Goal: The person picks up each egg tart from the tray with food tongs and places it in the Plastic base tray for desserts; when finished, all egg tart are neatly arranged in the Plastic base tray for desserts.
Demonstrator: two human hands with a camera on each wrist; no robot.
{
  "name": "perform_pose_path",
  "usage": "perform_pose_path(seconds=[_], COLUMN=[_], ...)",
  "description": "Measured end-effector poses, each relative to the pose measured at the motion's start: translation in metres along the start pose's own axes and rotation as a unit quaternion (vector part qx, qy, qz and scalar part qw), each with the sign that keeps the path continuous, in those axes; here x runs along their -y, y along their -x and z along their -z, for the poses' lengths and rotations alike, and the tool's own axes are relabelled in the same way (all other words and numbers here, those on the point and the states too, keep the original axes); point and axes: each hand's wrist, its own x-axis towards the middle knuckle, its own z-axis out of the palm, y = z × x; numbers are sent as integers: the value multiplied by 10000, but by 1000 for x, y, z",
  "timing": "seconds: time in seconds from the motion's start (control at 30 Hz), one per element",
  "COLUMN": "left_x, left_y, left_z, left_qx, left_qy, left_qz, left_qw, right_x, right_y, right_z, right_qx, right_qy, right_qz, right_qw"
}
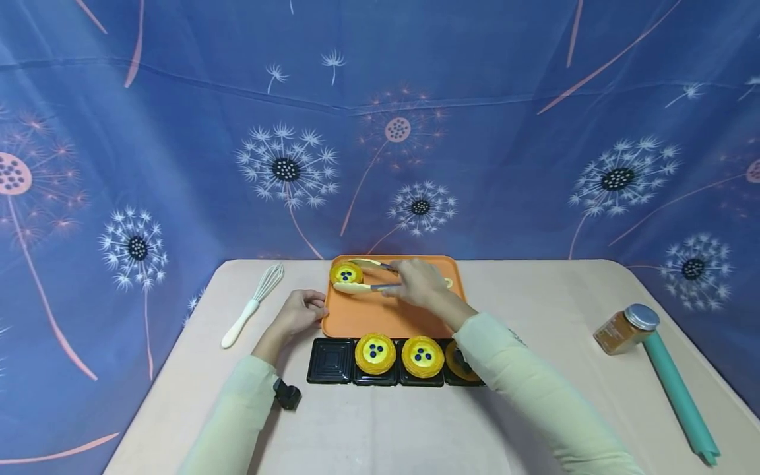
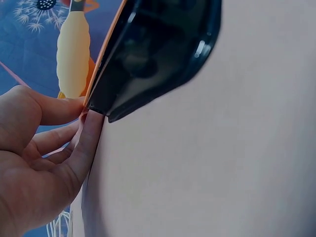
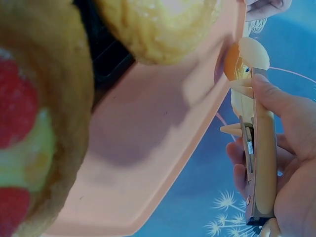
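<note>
My right hand (image 1: 418,282) grips a pair of tongs (image 1: 371,287) with pale tips. The tips lie on both sides of a yellow egg tart (image 1: 346,272) with dark blue dots on top, at the far left corner of the orange tray (image 1: 368,323). At the tray's left edge, my left hand (image 1: 301,311) pinches the rim between thumb and fingers, as the left wrist view shows. In front of the tray lies a black plastic container (image 1: 330,361). Tarts (image 1: 375,353) sit in its compartments except the leftmost; the right sleeve partly covers the rightmost tart.
A white whisk (image 1: 249,310) lies left of the tray. On the right are a spice jar (image 1: 626,328) with a silver lid and a rolled green mat (image 1: 679,399). Behind the table hangs a blue dandelion-patterned cloth (image 1: 505,165).
</note>
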Motion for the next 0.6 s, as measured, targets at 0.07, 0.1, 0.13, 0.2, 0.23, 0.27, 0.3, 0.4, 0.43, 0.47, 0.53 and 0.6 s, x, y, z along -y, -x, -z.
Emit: perform_pose_path(seconds=[0.07,0.1,0.13,0.2,0.23,0.27,0.3,0.4,0.43,0.47,0.53,0.6], left_x=[0,0,0,0,0,0,0,1,1,1,0,0], left_y=[1,1,2,2,2,3,3,2,2,2,2,2], left_z=[0,0,-1,-1,-1,-1,-1,-1,-1,-1,-1,-1], left_qx=[-10,-20,-15,-12,-20,-7,-2,-20,-15,-17,-33,-30], left_qy=[4,5,-12,-24,-14,-32,-33,-2,-10,-12,-10,-36], left_qz=[-15,-9,-15,-2,27,20,18,13,-8,-26,-32,-60], left_qw=[10000,10000,10000,10000,10000,10000,10000,10000,10000,10000,10000,10000], right_x=[0,0,-1,-1,-1,-1,-1,1,3,4,6,9], right_y=[2,3,3,4,4,5,6,11,14,16,21,28], right_z=[1,1,2,3,3,5,6,15,18,21,28,34], right_qx=[-12,-1,-5,-32,-36,-40,-42,-59,-74,-96,-175,-252], right_qy=[29,41,72,120,141,166,206,344,359,392,474,516], right_qz=[-14,-34,-32,-13,1,15,34,84,123,167,288,453], right_qw=[10000,10000,10000,9999,9999,9999,9998,9994,9993,9990,9983,9973])
